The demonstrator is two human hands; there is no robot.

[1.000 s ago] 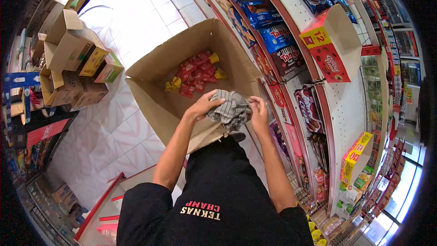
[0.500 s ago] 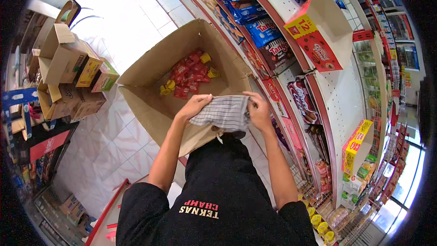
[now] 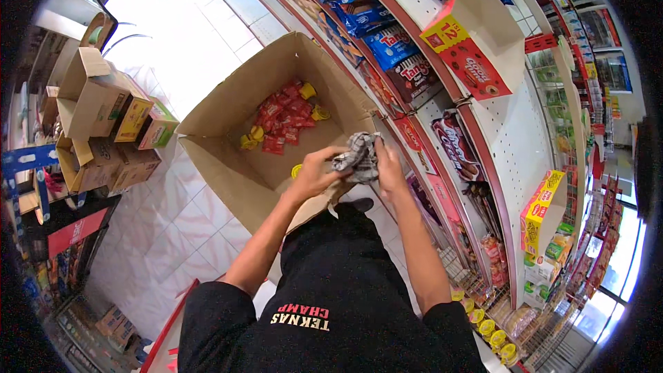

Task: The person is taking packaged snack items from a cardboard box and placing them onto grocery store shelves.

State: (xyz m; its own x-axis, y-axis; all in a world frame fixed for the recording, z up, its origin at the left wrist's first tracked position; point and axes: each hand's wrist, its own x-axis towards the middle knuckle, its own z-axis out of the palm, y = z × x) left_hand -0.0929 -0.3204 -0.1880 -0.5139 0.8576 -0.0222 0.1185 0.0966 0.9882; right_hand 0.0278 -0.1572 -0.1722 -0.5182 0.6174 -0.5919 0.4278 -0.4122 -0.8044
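A grey and white striped cloth is bunched up between my two hands, over the near right edge of a large open cardboard box. My left hand grips its left side with bent fingers. On the other side my right hand is closed on it, the thumb side pressed against the folds. Inside the box lie several red packets in a heap, with a few yellow-lidded cups around them. Another yellow cup shows just beside my left hand.
On my right, store shelves hold biscuit packs, a red and yellow open carton and a yellow display box. Stacked cardboard boxes stand on the left beside the tiled floor. Several yellow cups line the lower right.
The cloth was spread flat between my hands and is now crumpled into a bundle. My left hand has moved right, closer to my right hand. A yellow cup in the box has come into view.
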